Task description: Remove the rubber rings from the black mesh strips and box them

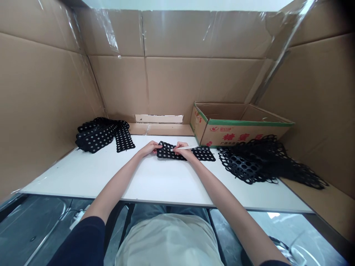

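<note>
A black strip with round light dots, perhaps holes (204,153), lies lengthwise on the white table in front of me. At its left end my left hand (150,148) pinches the edge between thumb and fingers. My right hand (183,149) grips a slim white pen-like tool (187,147) over the strip's middle. The tool's narrow end points left, at the dots; whether it touches them I cannot tell. My right hand covers part of the strip. A pile of similar dotted black strips (97,136) sits at the left. To the right lies a heap of black lattice-like material with large round holes (249,164).
An open cardboard box with green tape edging (246,131) stands at the back right, touching the lattice heap. Tall cardboard walls (177,81) enclose the white table (166,184) at the back and sides. A low slot (159,118) is cut in the back wall.
</note>
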`<state>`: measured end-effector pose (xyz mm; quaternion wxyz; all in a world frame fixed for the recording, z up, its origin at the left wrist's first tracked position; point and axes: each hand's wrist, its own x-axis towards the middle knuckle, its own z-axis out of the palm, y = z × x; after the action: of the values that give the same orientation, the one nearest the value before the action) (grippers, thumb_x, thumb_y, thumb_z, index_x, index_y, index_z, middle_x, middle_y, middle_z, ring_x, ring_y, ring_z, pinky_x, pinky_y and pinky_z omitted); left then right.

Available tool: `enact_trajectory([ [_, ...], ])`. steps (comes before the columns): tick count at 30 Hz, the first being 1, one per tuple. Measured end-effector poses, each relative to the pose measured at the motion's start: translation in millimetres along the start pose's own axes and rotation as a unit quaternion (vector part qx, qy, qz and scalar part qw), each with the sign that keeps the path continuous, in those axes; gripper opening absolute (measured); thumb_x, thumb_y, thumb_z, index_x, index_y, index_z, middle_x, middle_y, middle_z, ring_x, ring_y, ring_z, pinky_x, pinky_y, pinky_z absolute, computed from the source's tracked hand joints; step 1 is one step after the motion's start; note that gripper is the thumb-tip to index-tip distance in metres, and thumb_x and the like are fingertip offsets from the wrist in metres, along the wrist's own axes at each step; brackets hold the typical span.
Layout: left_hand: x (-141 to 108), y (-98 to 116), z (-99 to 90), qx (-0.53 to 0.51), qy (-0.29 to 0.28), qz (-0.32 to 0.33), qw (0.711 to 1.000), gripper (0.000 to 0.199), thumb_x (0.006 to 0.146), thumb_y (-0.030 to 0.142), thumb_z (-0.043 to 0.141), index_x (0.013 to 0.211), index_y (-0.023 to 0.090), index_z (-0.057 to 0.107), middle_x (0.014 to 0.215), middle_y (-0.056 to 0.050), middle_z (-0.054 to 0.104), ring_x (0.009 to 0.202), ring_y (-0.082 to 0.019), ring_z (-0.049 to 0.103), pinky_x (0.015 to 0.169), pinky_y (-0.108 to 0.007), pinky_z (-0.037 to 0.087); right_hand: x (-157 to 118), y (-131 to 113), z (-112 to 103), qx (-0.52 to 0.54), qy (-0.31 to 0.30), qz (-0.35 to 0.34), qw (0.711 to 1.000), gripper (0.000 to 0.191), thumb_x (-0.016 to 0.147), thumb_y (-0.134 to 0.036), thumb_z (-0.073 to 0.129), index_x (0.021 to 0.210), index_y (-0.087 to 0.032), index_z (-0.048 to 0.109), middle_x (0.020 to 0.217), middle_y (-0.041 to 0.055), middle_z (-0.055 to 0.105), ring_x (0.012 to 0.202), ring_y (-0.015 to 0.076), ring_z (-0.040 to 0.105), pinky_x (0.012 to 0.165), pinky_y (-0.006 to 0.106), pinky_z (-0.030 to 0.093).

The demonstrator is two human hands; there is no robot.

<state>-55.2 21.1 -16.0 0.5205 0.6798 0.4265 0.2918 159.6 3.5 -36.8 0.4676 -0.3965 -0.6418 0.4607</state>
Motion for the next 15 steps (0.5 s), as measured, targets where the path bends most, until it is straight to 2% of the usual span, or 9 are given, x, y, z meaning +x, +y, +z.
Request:
enact_trajectory([
  [7, 0.9, -2.7, -1.4, 0.003, 0.0, 0.008, 1.0, 0.038, 0.064, 0.042, 0.063, 0.047, 0.013, 0.044, 0.039, 0.001, 0.046, 0.037, -0.006, 0.038, 0.043, -0.021, 0.026, -0.9, -0.6, -1.9, -0.012, -0.01, 0.003, 1.0, 0.02, 0.057, -0.029, 0.065, 0.056, -0.019, 0.048, 0.046, -0.0035, 0.054, 0.042, 0.0105, 0.048, 0.042, 0.023, 0.036],
  [15, 4.8, -9.4, -4.0, -0.004, 0.002, 0.007, 1.0, 0.038, 0.064, 0.043, 0.064, 0.049, 0.013, 0.045, 0.039, 0.002, 0.046, 0.037, -0.006, 0.039, 0.043, -0.021, 0.026, -1.7, -1.6, -0.6, 0.02, 0.014, 0.018, 1.0, 0.02, 0.057, -0.025, 0.064, 0.052, -0.019, 0.045, 0.046, -0.0029, 0.056, 0.042, 0.0096, 0.046, 0.043, 0.023, 0.036],
])
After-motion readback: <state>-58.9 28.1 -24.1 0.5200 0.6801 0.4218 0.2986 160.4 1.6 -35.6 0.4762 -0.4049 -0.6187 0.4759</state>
